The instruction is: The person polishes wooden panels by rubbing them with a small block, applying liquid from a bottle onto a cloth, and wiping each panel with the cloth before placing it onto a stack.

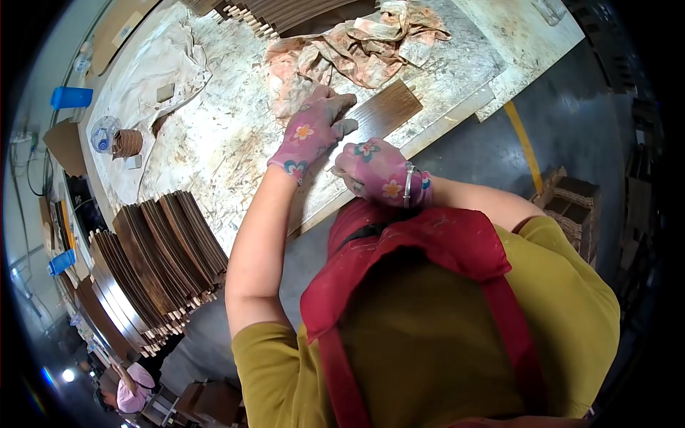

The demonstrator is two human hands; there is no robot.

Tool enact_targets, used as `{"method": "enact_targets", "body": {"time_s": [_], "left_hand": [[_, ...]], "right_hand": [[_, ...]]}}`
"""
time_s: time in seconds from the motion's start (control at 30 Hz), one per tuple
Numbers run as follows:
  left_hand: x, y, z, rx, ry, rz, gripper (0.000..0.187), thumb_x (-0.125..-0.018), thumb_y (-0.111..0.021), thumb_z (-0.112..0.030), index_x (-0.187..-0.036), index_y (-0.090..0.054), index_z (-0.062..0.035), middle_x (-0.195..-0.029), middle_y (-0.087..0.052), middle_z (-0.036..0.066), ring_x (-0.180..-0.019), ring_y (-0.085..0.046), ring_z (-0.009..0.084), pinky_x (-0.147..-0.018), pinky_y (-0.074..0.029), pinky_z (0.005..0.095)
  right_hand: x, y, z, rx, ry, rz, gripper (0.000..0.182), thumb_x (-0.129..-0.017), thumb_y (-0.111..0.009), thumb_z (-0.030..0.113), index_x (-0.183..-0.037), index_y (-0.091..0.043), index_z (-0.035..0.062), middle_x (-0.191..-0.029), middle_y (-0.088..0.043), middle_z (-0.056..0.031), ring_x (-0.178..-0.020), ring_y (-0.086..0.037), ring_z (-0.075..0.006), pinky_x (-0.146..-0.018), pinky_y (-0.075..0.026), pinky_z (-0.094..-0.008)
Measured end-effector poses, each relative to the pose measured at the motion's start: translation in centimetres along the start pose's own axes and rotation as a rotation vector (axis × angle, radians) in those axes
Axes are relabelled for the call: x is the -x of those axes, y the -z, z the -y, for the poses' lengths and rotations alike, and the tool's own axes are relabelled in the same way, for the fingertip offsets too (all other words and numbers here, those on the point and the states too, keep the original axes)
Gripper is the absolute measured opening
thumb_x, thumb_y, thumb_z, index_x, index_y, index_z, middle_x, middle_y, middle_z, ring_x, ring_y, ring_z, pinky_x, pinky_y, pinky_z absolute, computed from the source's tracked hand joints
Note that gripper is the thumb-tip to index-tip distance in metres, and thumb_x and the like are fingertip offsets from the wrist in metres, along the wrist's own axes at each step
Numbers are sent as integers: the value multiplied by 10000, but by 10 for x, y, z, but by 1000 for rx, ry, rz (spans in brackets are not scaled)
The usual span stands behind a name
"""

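Observation:
A dark brown wooden board (389, 109) lies slanted on the worktable near its front edge, with light dowel pins at its far right end. My left hand (310, 132), in a pink flowered glove, grips the board's left part, the thumb and a finger apart along it. My right hand (374, 171), gloved alike, is closed in a fist just in front of the board. Whatever it may hold is hidden under the fingers. Behind the board lies a crumpled, stained cloth (357, 50).
Stacked dark boards with dowel ends (160, 257) stand at the left, more at the table's far side (307, 14). A clear bottle (105, 134), a brown roll (127, 143) and a small block (165, 92) sit on the worktable (228, 135). A seated person (133, 389) is at lower left.

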State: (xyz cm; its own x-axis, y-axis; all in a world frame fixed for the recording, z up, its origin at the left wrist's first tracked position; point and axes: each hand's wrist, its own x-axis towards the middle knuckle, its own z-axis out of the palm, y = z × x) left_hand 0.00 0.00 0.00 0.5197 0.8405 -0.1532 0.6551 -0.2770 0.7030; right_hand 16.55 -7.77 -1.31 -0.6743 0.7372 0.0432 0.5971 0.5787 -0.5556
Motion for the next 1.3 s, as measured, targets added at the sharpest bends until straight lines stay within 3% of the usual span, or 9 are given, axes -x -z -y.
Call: {"method": "enact_targets", "body": {"time_s": [0.23, 0.3, 0.4, 0.5, 0.6, 0.67, 0.7, 0.93, 1.3], "left_hand": [[2, -2, 0, 71, 6, -27, 415, -841, -687, -246, -1227, -630, -104, -1068, -553, 140, -1016, -579, 321, -865, -464, 399], [0, -5, 6, 34, -29, -40, 413, -841, -687, -248, -1224, -631, -104, -1065, -553, 135, -1017, -580, 319, -865, -463, 402], [7, 5, -6, 52, -13, 3, 414, -838, -678, -232, -1222, -624, -87, -1127, -562, 150, -1048, -577, 325, -887, -464, 395], [14, 21, -11, -54, -95, -209, 393, -839, -654, -168, -1216, -618, -64, -1197, -574, 151, -1064, -582, 336, -908, -481, 375], [44, 26, -59, -153, 15, -528, 326, -821, -632, -85, -1144, -633, -35, -1152, -609, 147, -1065, -580, 344, -893, -513, 397], [48, -4, -62, -361, -359, -633, 264, -915, -599, -213, -1123, -640, -56, -1047, -653, 168, -933, -638, 333, -809, -526, 408], [39, -26, -64, -284, -82, -326, 257, -859, -623, -179, -1083, -640, -55, -1023, -654, 157, -896, -641, 328, -790, -528, 407], [14, -118, -55, -328, -202, -520, 488, -822, -630, -360, -1221, -613, -78, -1227, -590, 157, -1144, -548, 359, -1007, -397, 496], [28, -134, -67, -79, 76, -350, 521, -902, -589, -408, -1326, -550, -108, -1278, -590, 138, -1171, -562, 319, -982, -445, 434]], "right_hand": [[16, 7, -31, -89, -219, -103, 115, -846, -611, 135, -941, -581, 79, -832, -593, -101, -718, -620, -300, -675, -484, -427], [32, 29, -51, 296, -68, -392, 92, -880, -595, 152, -907, -563, 70, -789, -600, -111, -655, -615, -324, -610, -494, -465], [48, 70, -70, 80, -513, -302, 151, -902, -549, 180, -924, -556, 31, -935, -671, -141, -822, -661, -345, -738, -510, -436], [58, 99, -91, -292, -749, -411, 210, -915, -630, 203, -964, -562, 11, -846, -634, -73, -753, -628, -158, -651, -490, -318], [57, 107, -111, -704, -515, -562, 247, -905, -666, 240, -1000, -600, 22, -833, -604, -25, -765, -568, -86, -669, -476, -272], [33, 113, -113, -801, -364, -437, 244, -901, -669, 245, -1008, -618, 31, -846, -606, -8, -779, -564, -87, -683, -475, -261], [17, 116, -110, -851, -282, -367, 244, -899, -670, 247, -1012, -627, 35, -852, -607, 0, -785, -562, -87, -690, -475, -256], [-84, 97, -33, -293, 267, 394, 208, -909, -581, 239, -1001, -563, 54, -871, -628, -161, -839, -624, -346, -750, -490, -422], [-113, 38, -25, 77, 1006, 602, 119, -776, -625, 181, -853, -598, 96, -846, -617, -106, -814, -645, -336, -687, -510, -442]]}}
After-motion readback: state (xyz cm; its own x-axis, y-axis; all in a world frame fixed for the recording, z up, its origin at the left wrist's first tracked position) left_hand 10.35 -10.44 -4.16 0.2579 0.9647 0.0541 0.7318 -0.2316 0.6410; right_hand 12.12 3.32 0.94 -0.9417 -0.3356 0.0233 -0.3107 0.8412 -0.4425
